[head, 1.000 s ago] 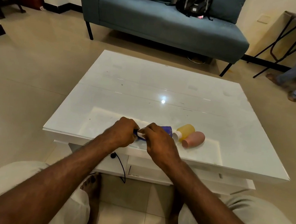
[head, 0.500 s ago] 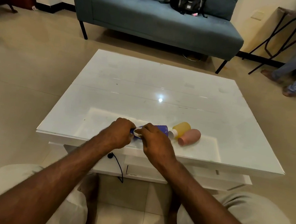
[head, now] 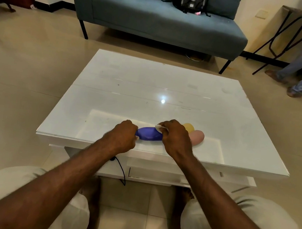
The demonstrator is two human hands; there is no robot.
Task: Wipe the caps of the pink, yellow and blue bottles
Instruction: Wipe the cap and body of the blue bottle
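Blue bottle (head: 149,133) at the table's (head: 149,88) near edge, left hand (head: 124,135) gripping one end; right hand (head: 176,137), pinching a white wipe (head: 160,128), has slid to the other end, suggesting this cap's wipe is finishing

Wearer: bare forearms (head: 70,180), pale shorts (head: 7,183), bare feet (head: 178,222).
Light beige fabric covers both thighs and ends at the knees; forearms uncovered along their whole visible length.
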